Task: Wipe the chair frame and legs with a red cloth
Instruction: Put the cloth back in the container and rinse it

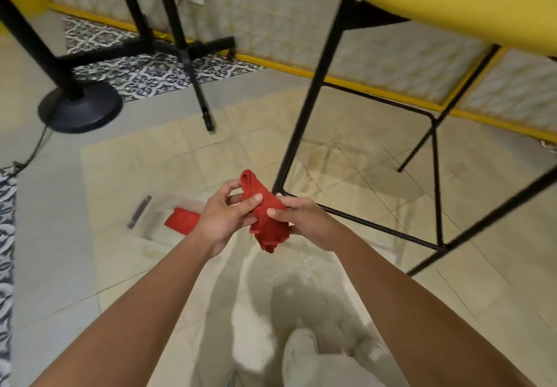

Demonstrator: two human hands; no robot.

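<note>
Cloth (266,220): red, woven, bunched and creased, with a frayed thread at its lower edge. It is held at centre frame above the floor, near the foot of the black chair leg (316,85).

Handling, judged: light, soft and limp, not slippery. Best gathered into a pad against the palm.

Left hand (223,217) pinches the upper fold. Right hand (304,220) grips the lower bunch, thumb on top.

Warm, even indoor light, not very bright. Shadows sit straight under things, so it's coming from above. Soft dark patches show on the floor (376,181) at 3 o'clock below the chair legs (325,54) and at 6 o'clock around the shoes (301,353), which are pure smear. Whole frame's soft, with the red cloth (265,214) at centre crispest. Fisheye bends lines toward the edges.
</note>
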